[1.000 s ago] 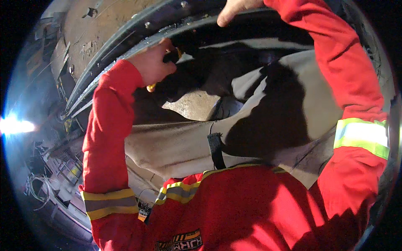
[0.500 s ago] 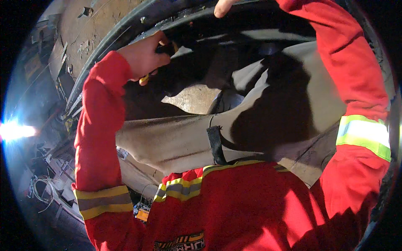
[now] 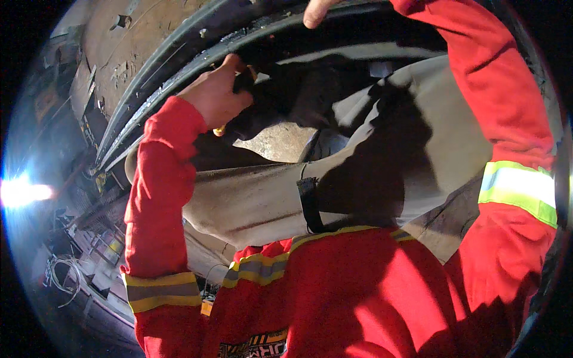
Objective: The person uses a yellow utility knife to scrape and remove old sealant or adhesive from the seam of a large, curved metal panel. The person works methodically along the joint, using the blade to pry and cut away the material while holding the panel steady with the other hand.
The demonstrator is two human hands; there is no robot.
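My left hand (image 3: 216,98) is closed around a small black-and-yellow hand tool (image 3: 243,81). Its black part shows by the thumb and a yellow end below the fingers; its exact kind is unclear. The hand is just below a long curved black metal rim (image 3: 250,39) that sweeps across the upper part of the head view. Of my right hand (image 3: 316,13), only one outstretched digit shows at the upper edge, over that rim; the other fingers are out of view.
My light trousers (image 3: 256,194) fill the middle, with a dark strap (image 3: 308,206) hanging over them. A rusty brown surface (image 3: 161,36) lies beyond the rim. At the left are a glaring light (image 3: 24,192), a coiled pale cable (image 3: 64,280) and scattered scrap.
My left hand has moved right and slightly down, still holding the tool, and more of the rim shows above it. The right hand has hardly moved.
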